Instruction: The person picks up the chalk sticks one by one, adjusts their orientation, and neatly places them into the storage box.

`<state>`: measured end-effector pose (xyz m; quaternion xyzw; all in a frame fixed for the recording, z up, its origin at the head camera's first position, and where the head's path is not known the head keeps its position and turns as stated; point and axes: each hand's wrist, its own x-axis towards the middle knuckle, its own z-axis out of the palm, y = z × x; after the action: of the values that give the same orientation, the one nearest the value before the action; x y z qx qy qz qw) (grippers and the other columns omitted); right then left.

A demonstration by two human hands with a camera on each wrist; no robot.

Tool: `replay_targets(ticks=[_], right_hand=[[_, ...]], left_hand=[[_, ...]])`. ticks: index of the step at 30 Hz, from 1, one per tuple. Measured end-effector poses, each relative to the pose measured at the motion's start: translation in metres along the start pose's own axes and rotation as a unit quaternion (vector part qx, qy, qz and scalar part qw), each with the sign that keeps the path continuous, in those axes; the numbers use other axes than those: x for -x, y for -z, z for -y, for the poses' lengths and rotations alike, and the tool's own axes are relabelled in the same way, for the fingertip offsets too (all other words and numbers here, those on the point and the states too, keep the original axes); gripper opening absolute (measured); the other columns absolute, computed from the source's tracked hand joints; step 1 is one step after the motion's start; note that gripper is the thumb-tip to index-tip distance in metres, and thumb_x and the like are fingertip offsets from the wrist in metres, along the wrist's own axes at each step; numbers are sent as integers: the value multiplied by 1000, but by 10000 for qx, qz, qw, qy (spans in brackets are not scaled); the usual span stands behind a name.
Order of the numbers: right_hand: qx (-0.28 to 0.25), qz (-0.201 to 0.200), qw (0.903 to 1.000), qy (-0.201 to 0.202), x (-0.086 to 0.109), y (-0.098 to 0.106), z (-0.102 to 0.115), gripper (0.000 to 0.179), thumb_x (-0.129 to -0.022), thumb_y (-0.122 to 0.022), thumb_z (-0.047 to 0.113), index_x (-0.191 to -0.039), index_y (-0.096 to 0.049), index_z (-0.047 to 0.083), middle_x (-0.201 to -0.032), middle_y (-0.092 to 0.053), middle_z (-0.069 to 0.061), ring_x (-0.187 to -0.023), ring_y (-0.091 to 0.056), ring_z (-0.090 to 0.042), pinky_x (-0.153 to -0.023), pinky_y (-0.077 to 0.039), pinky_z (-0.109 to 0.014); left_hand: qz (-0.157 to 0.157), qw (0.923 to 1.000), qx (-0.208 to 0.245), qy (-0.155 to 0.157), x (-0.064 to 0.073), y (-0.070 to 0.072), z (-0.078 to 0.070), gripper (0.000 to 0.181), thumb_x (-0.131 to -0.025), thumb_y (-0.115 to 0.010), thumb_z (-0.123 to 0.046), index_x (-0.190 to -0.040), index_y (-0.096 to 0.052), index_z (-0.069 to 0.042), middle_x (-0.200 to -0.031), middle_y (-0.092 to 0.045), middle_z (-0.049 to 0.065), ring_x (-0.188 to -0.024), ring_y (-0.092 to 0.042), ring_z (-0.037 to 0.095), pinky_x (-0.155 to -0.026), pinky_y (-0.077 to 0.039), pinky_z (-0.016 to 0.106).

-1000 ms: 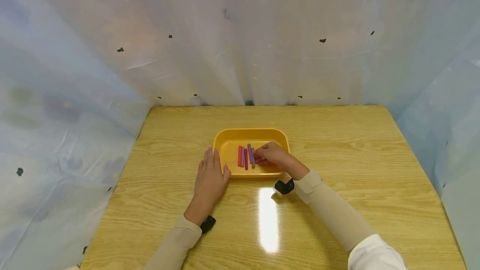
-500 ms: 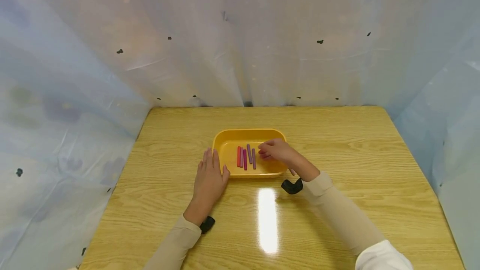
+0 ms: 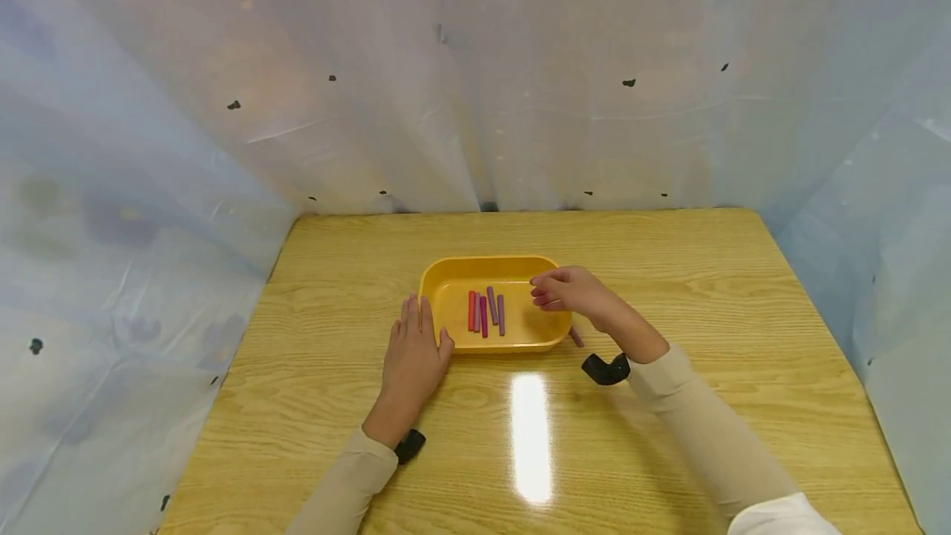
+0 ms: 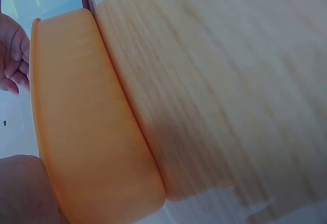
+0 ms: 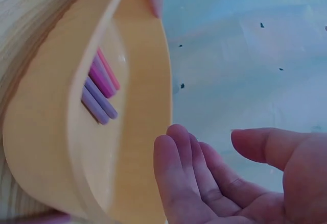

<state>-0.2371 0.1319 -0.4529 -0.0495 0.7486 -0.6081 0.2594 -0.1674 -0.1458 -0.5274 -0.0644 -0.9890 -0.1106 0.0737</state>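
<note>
A yellow tray (image 3: 535, 347) lies on the table, with several chalk-like sticks inside: a red one (image 3: 471, 310), a magenta one (image 3: 484, 317) and purple ones (image 3: 501, 315), side by side. My left hand (image 3: 413, 353) rests against the tray's left end, fingers straight. Over the tray's right end hovers my right hand (image 3: 572, 291), its fingers relaxed and apart from the thumb. In the right wrist view nothing lies between that hand's fingers (image 5: 171, 168) and thumb. Another purple stick (image 3: 576, 337) lies on the table by the tray's right front corner.
The wooden table (image 3: 357, 254) runs out around the tray, with a bright light reflection in front. A pale plastic sheet (image 3: 475, 89) with dark marks hangs behind the table and along both sides.
My right hand has drawn away from the purple sticks, moving right and up to the tray's right end. The stick outside the tray has come into view. My left hand has stayed in place.
</note>
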Motion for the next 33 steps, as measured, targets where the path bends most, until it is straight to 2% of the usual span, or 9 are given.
replay_targets(ticks=[5,9,16,22,29,33], right_hand=[[10,-56,9999,88,8,12,2,37,-98,-48,20,-121,-53,-8,-113,-57,-23,-100,-60,-30,-90,-46,-42],[4,-135,9998,134,11,23,0,40,-97,-48,22,-122,-52,-8,-115,-56,-23,-108,-56,-36,-91,-45,-43],[-53,-132,9995,274,16,39,-8,44,-99,-46,23,-127,-47,-10,-125,-47,-31,-111,-53,-38,-92,-43,-47],[44,-205,9993,296,20,50,-18,46,-99,-45,27,-129,-47,-8,-126,-47,-29,-114,-50,-41,-91,-45,-44],[168,-367,9991,150,25,54,-37,45,-99,-44,26,-129,-46,-8,-128,-45,-31,-114,-48,-43,-94,-40,-52],[344,-479,9982,102,25,52,-48,44,-99,-44,23,-128,-46,-10,-127,-47,-31,-112,-50,-42,-93,-41,-51]], left_hand=[[-66,10000,6,-9,0,-1,0,64,-96,-39,-33,-145,-22,5,-148,-22,24,-137,-20,34,-104,-27,50],[-96,9999,33,7,0,-1,0,64,-96,-42,-31,-145,-23,5,-148,-22,24,-137,-21,34,-104,-27,50],[-110,9999,35,12,1,0,1,64,-95,-43,-31,-145,-23,5,-148,-22,24,-137,-21,34,-104,-27,50],[-110,9999,-3,14,2,0,2,64,-96,-42,-32,-145,-23,5,-148,-21,24,-137,-21,34,-104,-28,50],[-88,10000,19,31,4,1,0,64,-95,-43,-31,-145,-23,5,-148,-21,24,-137,-21,34,-104,-27,50],[-149,9999,4,-15,5,2,0,64,-95,-43,-30,-144,-24,5,-148,-22,25,-136,-22,34,-104,-29,50]])
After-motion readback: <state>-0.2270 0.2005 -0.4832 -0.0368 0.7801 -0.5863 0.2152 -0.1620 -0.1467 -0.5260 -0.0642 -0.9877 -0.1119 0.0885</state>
